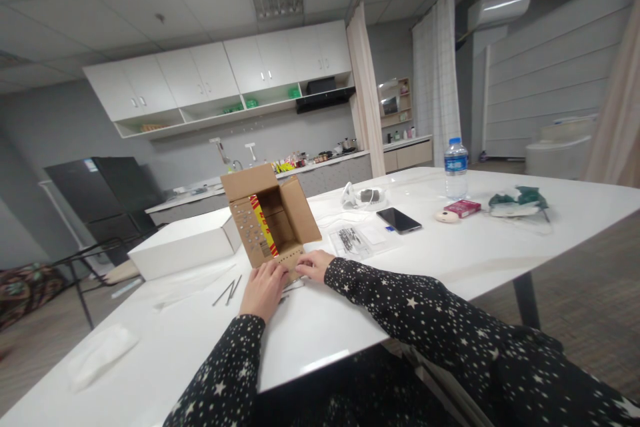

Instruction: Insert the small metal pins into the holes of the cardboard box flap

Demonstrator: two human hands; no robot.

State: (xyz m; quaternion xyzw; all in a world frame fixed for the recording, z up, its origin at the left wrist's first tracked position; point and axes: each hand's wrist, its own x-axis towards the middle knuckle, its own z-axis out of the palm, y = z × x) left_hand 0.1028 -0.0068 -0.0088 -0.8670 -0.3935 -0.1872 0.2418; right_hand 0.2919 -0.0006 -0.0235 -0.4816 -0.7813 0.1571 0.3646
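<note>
"So, how firm a grip?"
"Can't tell: left hand (264,285) and right hand (316,265) touching the lower front edge (290,259) of the cardboard box (251,235)."
"Placed where?"
"On the tabletop (210,347), beside the white box (185,245). Probably light, stiffish, easily creased; best held by both sides."

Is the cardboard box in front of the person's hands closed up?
No, the cardboard box has its flaps spread outward, and its inside shows between them.
</note>
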